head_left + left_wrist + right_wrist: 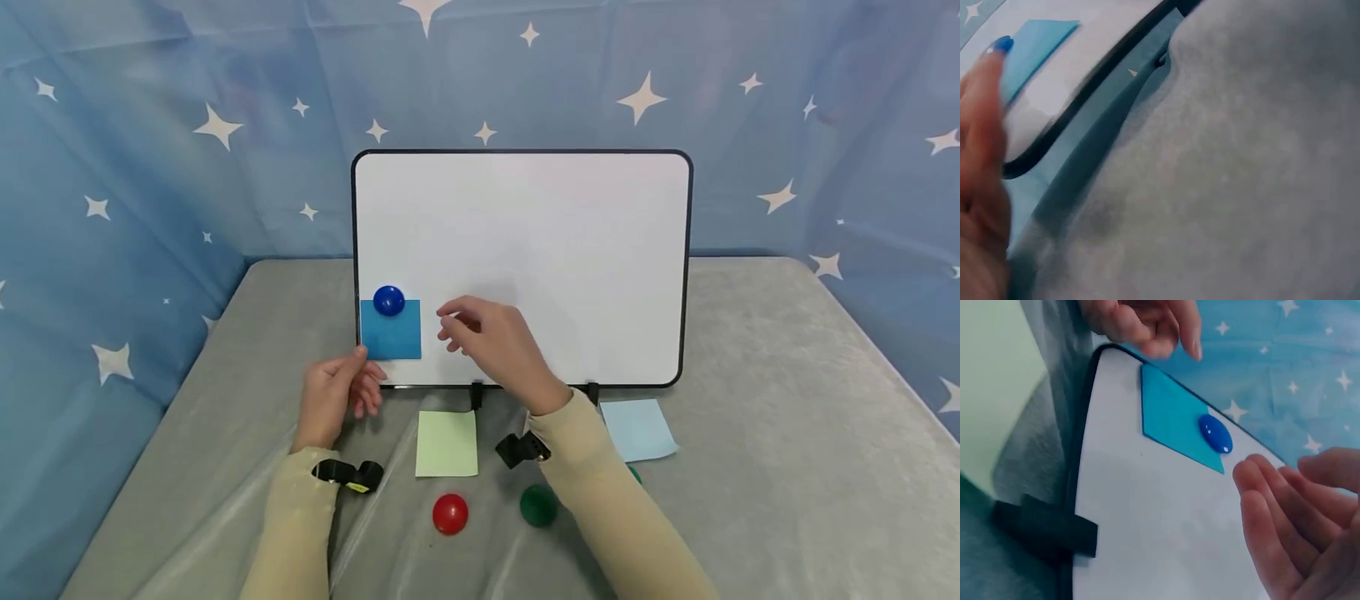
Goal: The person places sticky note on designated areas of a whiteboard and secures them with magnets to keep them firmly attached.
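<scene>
Note, square, bright blue paper (391, 340), under a glossy round blue magnet (388, 301), lower left of a black-framed whiteboard (525, 233); we find it between our loose-fingered, unladen hands, left hand (335, 395) nearer, right hand (501, 337) apart rightward.

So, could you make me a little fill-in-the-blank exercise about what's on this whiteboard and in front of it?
1. The glossy round blue magnet overlaps the ____ edge of the square bright-blue paper note.
2. The hand nearest that note's lower-left corner is the person's ____ one.
3. The rectangular whiteboard has a frame coloured ____.
4. The glossy round piece lying nearest the square pale-green paper note is ____.

Missing words: top; left; black; red.
</scene>
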`<state>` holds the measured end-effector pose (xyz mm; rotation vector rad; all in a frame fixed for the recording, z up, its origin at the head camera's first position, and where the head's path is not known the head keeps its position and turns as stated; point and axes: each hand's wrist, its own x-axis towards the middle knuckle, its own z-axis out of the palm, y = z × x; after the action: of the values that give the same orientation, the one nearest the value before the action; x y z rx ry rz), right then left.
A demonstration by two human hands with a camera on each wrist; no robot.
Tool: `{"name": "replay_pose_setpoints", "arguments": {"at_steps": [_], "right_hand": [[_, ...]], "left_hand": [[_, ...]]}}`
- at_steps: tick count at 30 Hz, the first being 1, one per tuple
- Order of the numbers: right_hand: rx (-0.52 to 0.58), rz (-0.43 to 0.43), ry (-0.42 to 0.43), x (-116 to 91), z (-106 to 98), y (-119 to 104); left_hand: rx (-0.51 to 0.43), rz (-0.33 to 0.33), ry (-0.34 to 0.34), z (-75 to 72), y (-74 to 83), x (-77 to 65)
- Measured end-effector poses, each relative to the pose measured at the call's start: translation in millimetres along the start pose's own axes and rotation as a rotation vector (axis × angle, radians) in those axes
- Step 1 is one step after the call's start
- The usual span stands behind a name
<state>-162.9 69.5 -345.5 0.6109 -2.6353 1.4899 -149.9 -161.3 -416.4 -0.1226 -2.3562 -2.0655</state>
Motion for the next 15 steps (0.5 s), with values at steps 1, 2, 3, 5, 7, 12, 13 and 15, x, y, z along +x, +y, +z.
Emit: {"name": "replay_pose_setpoints", "arguments": {"at_steps": [1,2,3,5,7,12,13,15], "right_hand": [[0.006,0.001,-0.022,-2.7,-2.5,0.3],[0.013,0.005,-0.046,-5.5,-4.8,1.2],[0.028,0.01,-0.073,-8.3,-7.0,2.3],[0.062,0.022,-0.128,-14.4,-11.1,4.9],[0.082,0.031,-0.174,-19.3,-14.2,7.7],[0.056,0.037,-0.28,-27.9,-19.8,13.5],[0.043,0.042,-0.313,-29.3,-20.5,15.4],[0.014,0.061,-0.39,-32.8,-21.4,19.7]], "left_hand": [[-0.031,-0.006,-0.062,-0.1,0.9,0.4],[-0.064,-0.016,-0.129,-0.5,1.1,1.2],[-0.098,-0.024,-0.197,-0.8,0.7,2.0],[-0.15,-0.057,-0.314,-1.7,-1.6,3.4],[-0.19,-0.085,-0.411,-2.9,-4.9,4.0],[-0.189,-0.158,-0.542,-3.9,-11.7,2.3],[-0.18,-0.17,-0.556,-3.9,-12.4,1.6],[-0.16,-0.192,-0.566,-3.7,-13.6,-0.3]]}}
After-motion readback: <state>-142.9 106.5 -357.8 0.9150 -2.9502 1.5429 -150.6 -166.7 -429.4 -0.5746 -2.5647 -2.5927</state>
